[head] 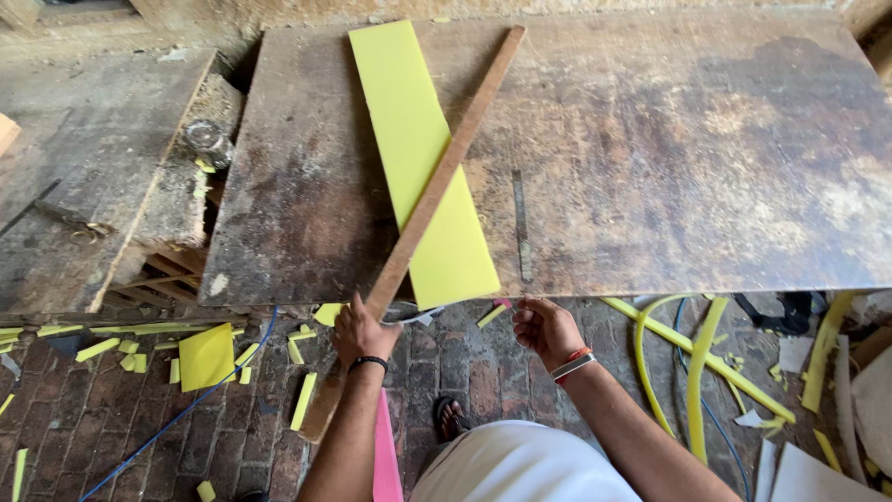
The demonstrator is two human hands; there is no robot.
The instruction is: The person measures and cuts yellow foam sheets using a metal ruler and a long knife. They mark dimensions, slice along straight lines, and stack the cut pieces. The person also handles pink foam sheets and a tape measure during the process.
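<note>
yellow foam sheet (421, 158): 1 | wooden straightedge (444, 172): 1, gripped by left hand (360, 332) | right hand (544, 327): empty

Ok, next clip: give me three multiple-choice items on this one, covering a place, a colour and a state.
1. Where does the wooden strip lie?
A. Slanted across the foam sheet
B. Flat on the brick floor
C. Beside the sheet, apart from it

2. What colour is the foam sheet?
A. Pink
B. Yellow
C. Blue

3. What is the left hand doing?
A. Hanging free
B. Resting on the floor
C. Gripping the strip's near end

Answers: 1 A, the strip crosses the sheet on the table. 2 B, it is bright yellow. 3 C, its fingers close round the strip at the table edge; the right hand hovers nearby.
</note>
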